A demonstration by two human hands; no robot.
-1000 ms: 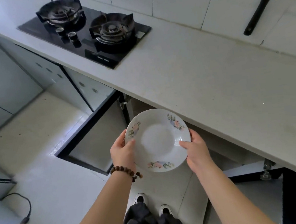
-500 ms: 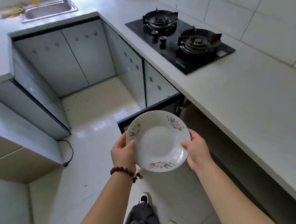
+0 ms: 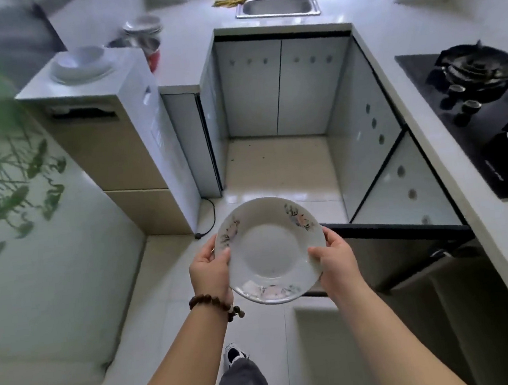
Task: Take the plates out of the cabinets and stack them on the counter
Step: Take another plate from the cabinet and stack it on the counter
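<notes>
Above the kitchen floor, between the counters, a floral-rimmed plate (image 3: pixel 270 251) is being held level in both hands, probably so it can be carried to a counter (image 3: pixel 436 131) without tipping. The left hand (image 3: pixel 208 266) is pinching the left rim, thumb on top and fingers mostly hidden underneath. The right hand (image 3: pixel 337 260) is pinching the right rim the same way. Both forearms are reaching forward, wrists angling inward. An open cabinet door (image 3: pixel 405 230) is standing just right of the plate.
</notes>
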